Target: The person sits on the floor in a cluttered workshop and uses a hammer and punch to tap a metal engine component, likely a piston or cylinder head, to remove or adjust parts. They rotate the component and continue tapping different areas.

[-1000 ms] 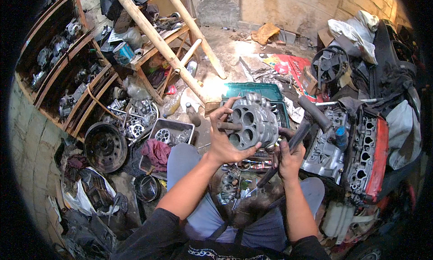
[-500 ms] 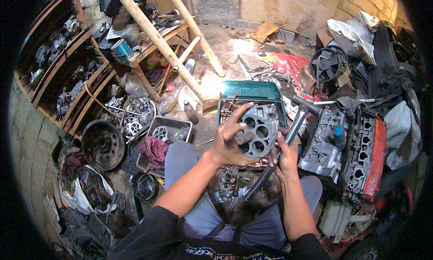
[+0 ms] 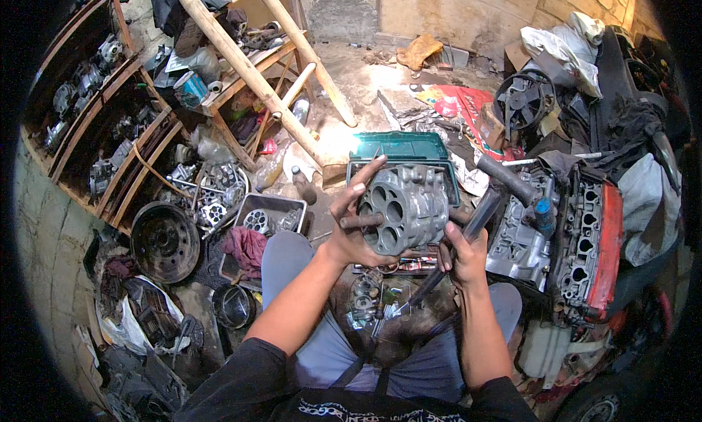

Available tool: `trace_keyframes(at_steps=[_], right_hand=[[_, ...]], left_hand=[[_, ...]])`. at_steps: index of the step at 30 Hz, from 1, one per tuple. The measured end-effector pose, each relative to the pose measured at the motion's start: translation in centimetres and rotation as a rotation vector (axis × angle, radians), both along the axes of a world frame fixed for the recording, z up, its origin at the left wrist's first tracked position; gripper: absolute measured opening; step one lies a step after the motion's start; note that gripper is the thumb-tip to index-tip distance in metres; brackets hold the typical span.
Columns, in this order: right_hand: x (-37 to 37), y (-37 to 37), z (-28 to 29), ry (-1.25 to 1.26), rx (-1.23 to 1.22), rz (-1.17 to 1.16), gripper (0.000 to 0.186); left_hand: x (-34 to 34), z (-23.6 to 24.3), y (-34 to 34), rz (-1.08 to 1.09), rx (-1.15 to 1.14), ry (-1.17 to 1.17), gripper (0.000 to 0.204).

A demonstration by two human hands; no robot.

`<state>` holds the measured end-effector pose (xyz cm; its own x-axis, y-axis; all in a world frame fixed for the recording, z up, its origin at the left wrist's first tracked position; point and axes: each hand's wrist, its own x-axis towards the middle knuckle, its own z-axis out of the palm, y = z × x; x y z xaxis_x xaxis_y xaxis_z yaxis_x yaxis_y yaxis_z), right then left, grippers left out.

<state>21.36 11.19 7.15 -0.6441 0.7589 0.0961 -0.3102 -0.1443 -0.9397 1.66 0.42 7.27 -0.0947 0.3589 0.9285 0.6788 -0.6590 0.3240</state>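
My left hand (image 3: pixel 338 239) supports a grey metal cylinder block (image 3: pixel 423 202) from its left side, fingers spread around the end. That end faces left and shows several round bores. Out of its middle sticks a rusty shaft (image 3: pixel 361 221), and a short stub shows at the block's right side. In my right hand (image 3: pixel 466 260) is a hammer (image 3: pixel 482 213), gripped by its dark handle. The hammer's head (image 3: pixel 506 179) points up and away, right of the block. My right thumb and fingertips are close to the block; whether they touch it I cannot tell.
Beyond the block lies an open green toolbox (image 3: pixel 398 145). To the right are a valve cover (image 3: pixel 523 235) and a cylinder head (image 3: pixel 585 239). A grey bin (image 3: pixel 301 202) of parts stands left, near a wheel rim (image 3: pixel 165 239). Small parts lie between my legs.
The block has turned in my left hand, so its bored face points left and its side shows. The hammer has tilted slightly, its head further right. The view has shifted a little.
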Motion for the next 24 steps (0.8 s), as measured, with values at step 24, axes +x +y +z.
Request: trace_keyframes(at_steps=[24], right_hand=[[0.0, 5.1, -8.1, -0.171, -0.213, -0.465, 0.018]], left_hand=[[0.9, -2.8, -0.1, 0.237, -0.166, -0.738, 0.075]])
